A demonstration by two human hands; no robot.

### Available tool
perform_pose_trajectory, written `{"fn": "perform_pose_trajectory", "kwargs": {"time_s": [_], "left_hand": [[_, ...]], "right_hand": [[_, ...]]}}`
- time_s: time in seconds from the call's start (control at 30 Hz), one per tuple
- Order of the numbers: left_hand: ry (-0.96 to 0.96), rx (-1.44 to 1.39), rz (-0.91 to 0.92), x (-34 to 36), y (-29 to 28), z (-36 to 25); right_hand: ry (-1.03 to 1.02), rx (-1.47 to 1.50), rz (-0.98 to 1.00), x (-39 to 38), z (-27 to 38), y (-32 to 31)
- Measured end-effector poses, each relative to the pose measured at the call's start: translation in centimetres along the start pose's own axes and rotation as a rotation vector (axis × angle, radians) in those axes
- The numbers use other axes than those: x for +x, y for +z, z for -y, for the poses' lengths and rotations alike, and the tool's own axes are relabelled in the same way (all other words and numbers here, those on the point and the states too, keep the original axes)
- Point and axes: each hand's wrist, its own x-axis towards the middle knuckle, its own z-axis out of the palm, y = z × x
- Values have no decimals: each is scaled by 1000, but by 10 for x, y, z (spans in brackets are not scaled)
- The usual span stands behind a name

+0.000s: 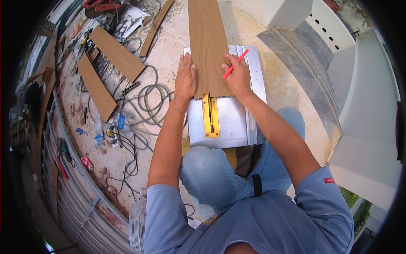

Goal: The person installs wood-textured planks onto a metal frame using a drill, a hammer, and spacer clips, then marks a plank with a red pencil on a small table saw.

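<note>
A long brown wooden plank (209, 51) lies flat on the silver metal top of a table saw (230, 122). Its near end meets a yellow slotted insert (211, 122), where the blade slot runs. My left hand (186, 78) lies along the plank's left edge with fingers stretched forward and thumb beside the edge. At the right edge, my right hand (240, 76) has its fingers bent around a red pencil (236, 63), which points up to the right. That hand also rests against the plank.
Loose brown planks (116, 53) and a coil of dark cable (148, 99) lie on the dusty floor to the left. Stacked grey sheets (304, 63) stand at right beside a pale wall (370, 110). A metal railing (80, 199) runs along the left. A red can (87, 163) lies near it.
</note>
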Motion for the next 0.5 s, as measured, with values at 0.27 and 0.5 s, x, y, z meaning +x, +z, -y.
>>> {"fn": "perform_pose_trajectory", "kwargs": {"time_s": [0.27,0.5], "left_hand": [[-2,3,-12,0,2,0],[-6,25,-6,0,2,-4]], "right_hand": [[-20,-13,6,2,-5,0],[5,-13,29,3,-6,-3]]}}
